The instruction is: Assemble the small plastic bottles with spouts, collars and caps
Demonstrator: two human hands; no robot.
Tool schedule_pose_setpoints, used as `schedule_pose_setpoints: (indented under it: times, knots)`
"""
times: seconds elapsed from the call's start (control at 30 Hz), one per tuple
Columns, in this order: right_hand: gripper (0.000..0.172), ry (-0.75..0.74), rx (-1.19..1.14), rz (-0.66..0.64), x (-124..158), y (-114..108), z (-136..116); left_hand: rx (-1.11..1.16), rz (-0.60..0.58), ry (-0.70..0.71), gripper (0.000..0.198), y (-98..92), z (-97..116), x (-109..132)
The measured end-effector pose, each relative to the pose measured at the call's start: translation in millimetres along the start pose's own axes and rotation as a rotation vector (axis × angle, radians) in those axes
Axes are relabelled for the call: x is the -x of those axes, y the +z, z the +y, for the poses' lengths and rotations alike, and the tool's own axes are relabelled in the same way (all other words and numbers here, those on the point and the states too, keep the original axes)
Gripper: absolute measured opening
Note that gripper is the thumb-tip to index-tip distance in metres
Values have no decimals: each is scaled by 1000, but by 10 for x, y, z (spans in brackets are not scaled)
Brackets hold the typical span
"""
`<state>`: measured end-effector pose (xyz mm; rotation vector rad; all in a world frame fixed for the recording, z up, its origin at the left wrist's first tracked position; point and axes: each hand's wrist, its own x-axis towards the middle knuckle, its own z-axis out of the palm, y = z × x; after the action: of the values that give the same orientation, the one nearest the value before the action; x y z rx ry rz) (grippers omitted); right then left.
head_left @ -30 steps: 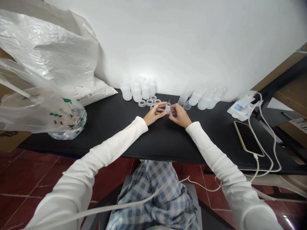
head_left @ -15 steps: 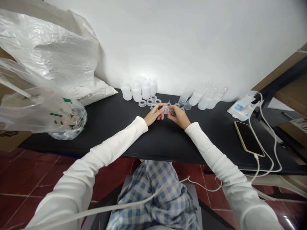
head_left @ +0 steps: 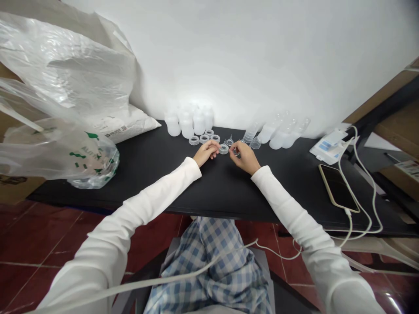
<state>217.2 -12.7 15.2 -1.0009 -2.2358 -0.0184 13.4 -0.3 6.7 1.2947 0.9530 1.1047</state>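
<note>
Here we are at the black table, and the left hand is curling its fingers together, empty, just beside a clear screw ring lying flat on the tabletop between the two hands! The right hand is pinching thumb and fingertips together right at that ring's 3 o'clock side (any tiny piece between them is too small to call from up here), and a clear teat is standing upright at the ring's 1 o'clock, just out of the fingers' reach. Moving along the back of the table, a row of clear screw rings is sitting at 11 o'clock from the hands, with a huddle of frosted plastic bottles lined up behind it against the wall. Over at 1 o'clock, a stack of clear cups is lying on its side next to a group of clear bottles. Out at 3 o'clock, a smartphone is lying beside a white cable and a white packet, while a plastic bag is slumping at 9 o'clock against a white sack
</note>
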Motion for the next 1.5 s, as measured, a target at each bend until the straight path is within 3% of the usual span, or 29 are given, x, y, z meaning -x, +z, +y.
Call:
schedule_pose_setpoints:
  times: [0.17, 0.37, 0.47, 0.63, 0.8, 1.0, 1.1, 1.27, 1.5]
  knots:
    - [31, 53, 132, 9, -6, 4, 49, -107, 158, 69, 25, -26, -136, -59]
    - [48, 72, 208, -41, 14, 112, 7, -285, 29, 210, 34, -34, -203, -59]
    - [48, 82, 184, -61, 13, 138, 10, -360, -18, 222, 33, -29, -172, -28]
    - [41, 86, 95, -61, 4, 130, 33, -355, 7, 181, 28, -11, -145, -9]
    - [35, 85, 109, -63, 0, 137, 1, -327, -33, 199, 39, -28, -179, -28]
    - [23, 79, 15, -99, 8, 142, -7, -455, -110, 252, 51, -68, -235, -45]
    - [20, 76, -133, -38, 7, 153, 8, -503, -115, 270, 53, -70, -254, -46]
    - [32, 96, -348, 118, 5, 165, 27, -505, -86, 359, 48, -64, -244, -25]
    - [31, 128, -170, -4, 13, 89, 15, -451, -75, 414, 55, -76, -188, -14]
